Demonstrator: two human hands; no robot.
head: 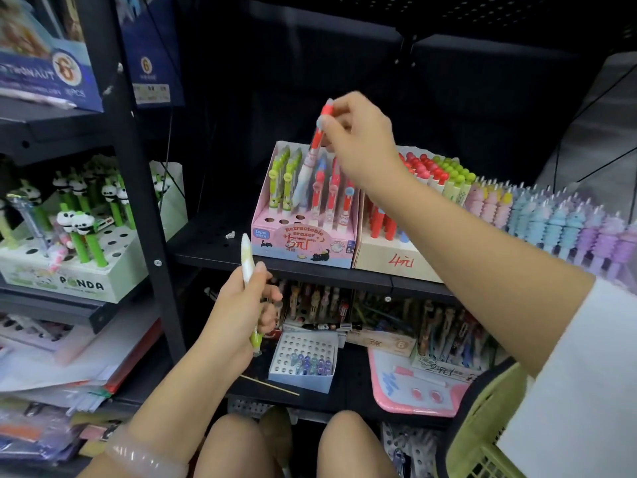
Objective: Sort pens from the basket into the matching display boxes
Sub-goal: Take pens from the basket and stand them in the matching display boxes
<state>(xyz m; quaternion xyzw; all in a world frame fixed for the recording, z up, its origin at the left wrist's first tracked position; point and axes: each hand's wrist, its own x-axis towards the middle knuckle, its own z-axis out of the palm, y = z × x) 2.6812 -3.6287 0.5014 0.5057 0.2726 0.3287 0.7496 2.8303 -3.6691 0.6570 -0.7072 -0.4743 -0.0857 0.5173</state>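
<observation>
- Shelf unit (310, 267): black metal, several tiers. The middle tier carries the display boxes; the lower tier holds more pen boxes and loose stock.
- Green basket (482, 426): near right, beside the person's knee, only partly in frame. Its contents cannot be made out.
- Panda box (72, 270): on the left-hand shelf, holding green panda-topped pens with many holes vacant.
- Beige box (396, 260): just right of the pink box and touching it, stocked with red and green pens. A row of pastel pens stands further right.
- Pink display box (303, 243): middle tier, centre. Green pens stand in its left rows, red and blue in the right; the near holes on the left are vacant.
- Right hand (358, 136): raised above the pink box, fingertips pinching the top of a red-and-white pen (315, 139), which hangs tip-down over the box's middle rows.
- Left hand (241, 312): lower, in front of the shelf edge, fingers curled round a yellow-green pen (250, 288) held roughly upright.
- Step in hand, by judgement: seating the red-and-white pen in the pink box.
- Next move calls for lining the tip up with a free hole among the matching pens and lowering it straight, without knocking neighbours. The yellow-green pen looks suited to the green rows on the left.
</observation>
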